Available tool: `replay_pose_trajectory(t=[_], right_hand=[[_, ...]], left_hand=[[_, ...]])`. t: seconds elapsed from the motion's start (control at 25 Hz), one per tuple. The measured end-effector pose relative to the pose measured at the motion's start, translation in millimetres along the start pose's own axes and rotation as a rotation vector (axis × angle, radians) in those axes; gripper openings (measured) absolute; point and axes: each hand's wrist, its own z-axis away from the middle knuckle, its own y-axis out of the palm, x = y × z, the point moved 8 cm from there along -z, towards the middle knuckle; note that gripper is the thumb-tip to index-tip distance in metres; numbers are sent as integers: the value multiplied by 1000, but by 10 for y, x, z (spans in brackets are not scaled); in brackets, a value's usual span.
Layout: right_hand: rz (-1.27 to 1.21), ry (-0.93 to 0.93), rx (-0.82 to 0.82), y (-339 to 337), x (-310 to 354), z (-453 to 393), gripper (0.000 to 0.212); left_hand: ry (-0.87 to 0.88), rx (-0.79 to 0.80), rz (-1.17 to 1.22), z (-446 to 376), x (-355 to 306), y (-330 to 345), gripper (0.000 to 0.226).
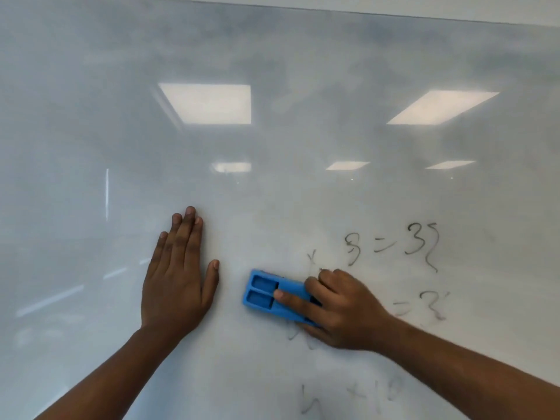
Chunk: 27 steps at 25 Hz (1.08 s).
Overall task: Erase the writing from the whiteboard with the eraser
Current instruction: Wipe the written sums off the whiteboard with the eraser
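A glossy whiteboard (272,147) fills the view. My right hand (342,310) grips a blue eraser (263,294) and presses it flat on the board, its long side pointing left. Black writing (406,244) reading like "9 = 35" stands above and right of that hand. A fainter "= 3" (424,307) lies to the right, and smeared marks (351,398) sit below. My left hand (178,280) rests flat on the board, fingers together and pointing up, a short gap left of the eraser.
The board's top edge (394,14) runs across the upper right, with wall above it. Ceiling lights (209,103) reflect in the board. Grey smudges cover its upper part.
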Motion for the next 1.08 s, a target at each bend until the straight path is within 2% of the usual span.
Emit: replay_pose_trajectory(t=[0.04, 0.08, 0.16, 0.2, 0.24, 0.28, 0.32, 0.36, 0.4, 0.44, 0.52, 0.56, 0.6, 0.64, 0.72, 0.76, 0.8, 0.84, 0.92, 0.96, 1.0, 1.08], right_hand=[[51, 33, 13, -49, -203, 82, 62], [111, 194, -15, -127, -526, 107, 61], [155, 725, -163, -367, -1094, 191, 64], [138, 836, -186, -365, -1064, 223, 66], [124, 799, -195, -283, -837, 246, 68], [83, 601, -143, -139, -439, 217, 69], [29, 324, -46, -33, -26, 192, 69], [15, 133, 14, -7, 129, 245, 68], [30, 86, 37, -48, 8, 293, 67], [103, 177, 20, -124, -292, 313, 65], [175, 688, -140, -386, -994, 419, 65], [171, 906, -170, -437, -1119, 523, 65], [155, 963, -183, -388, -1018, 601, 66], [144, 857, -186, -286, -757, 627, 68], [32, 360, -43, -107, -161, 623, 70], [30, 214, 14, -111, -182, 715, 70], [78, 228, 28, -182, -436, 804, 70], [137, 392, -14, -299, -800, 892, 69], [137, 988, -200, -563, -1414, 1231, 68], [129, 1131, -232, -594, -1442, 1382, 68], [139, 1092, -214, -542, -1316, 1433, 69], [77, 597, -57, -343, -792, 1352, 71]], left_hand=[[-10, -2, -2, 51, -26, 4, 73], [-16, -4, -6, 112, -70, 12, 72], [-25, 6, -18, 270, -186, 53, 71], [-29, 14, -19, 352, -251, 76, 71], [-33, 20, -19, 423, -314, 95, 71], [-35, 25, -22, 470, -364, 110, 71], [-35, 33, -29, 500, -392, 120, 72], [-29, 42, -33, 515, -403, 123, 72], [-18, 50, -32, 523, -404, 123, 72], [-5, 58, -30, 534, -401, 124, 72], [43, 78, -33, 564, -456, 139, 71], [83, 86, -35, 589, -537, 155, 70], [127, 90, -34, 618, -641, 179, 69], [157, 90, -30, 645, -738, 205, 69], [154, 90, -19, 680, -830, 252, 68], [139, 87, -16, 691, -851, 272, 69], [127, 79, -16, 702, -864, 288, 69], [118, 72, -21, 710, -869, 300, 69], [100, 61, -32, 725, -879, 318, 69], [88, 56, -29, 732, -891, 321, 68], [71, 54, -24, 750, -890, 322, 68], [48, 53, -15, 800, -893, 339, 67]])
